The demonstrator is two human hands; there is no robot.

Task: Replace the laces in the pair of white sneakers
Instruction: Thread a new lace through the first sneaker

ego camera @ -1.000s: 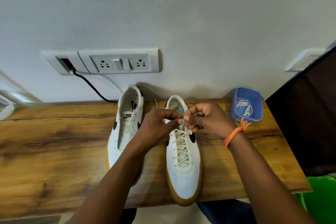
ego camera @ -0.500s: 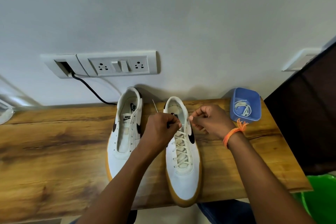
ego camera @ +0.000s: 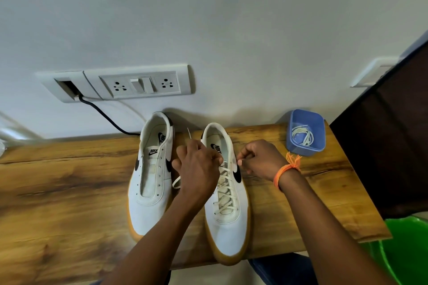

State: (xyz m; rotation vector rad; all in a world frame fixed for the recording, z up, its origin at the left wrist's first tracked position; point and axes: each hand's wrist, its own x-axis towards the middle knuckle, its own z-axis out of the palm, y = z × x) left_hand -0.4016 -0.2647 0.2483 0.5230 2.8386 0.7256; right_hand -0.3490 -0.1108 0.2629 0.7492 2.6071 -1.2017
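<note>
The grip of the left hand [ego camera: 199,166] is curled tight around one end of the lace [ego camera: 225,188], whose tip pokes up beyond the knuckles and whose slack loops out just below the palm; the grip of the right hand [ego camera: 259,159] is likewise narrow, pinching the other end beside the top eyelets. Between the two grips lies the right sneaker [ego camera: 228,194], its lace already crossed up the whole row of eyelets, so this shoe seems nearly finished, with only the tightening or tying of the ends left. Just to the left of the left grip sits the left sneaker [ego camera: 152,176], its eyelets bare and tongue exposed, which suggests half the job is yet to begin. Beyond the right grip and near the wall, a blue container [ego camera: 305,133] holds a coil of spare lace [ego camera: 302,136], probably the one meant for the unlaced shoe, though that is a guess. Both sneakers stand side by side on the wooden surface [ego camera: 69,192], toes toward the person. An orange thread band [ego camera: 287,169] circles the right wrist.
</note>
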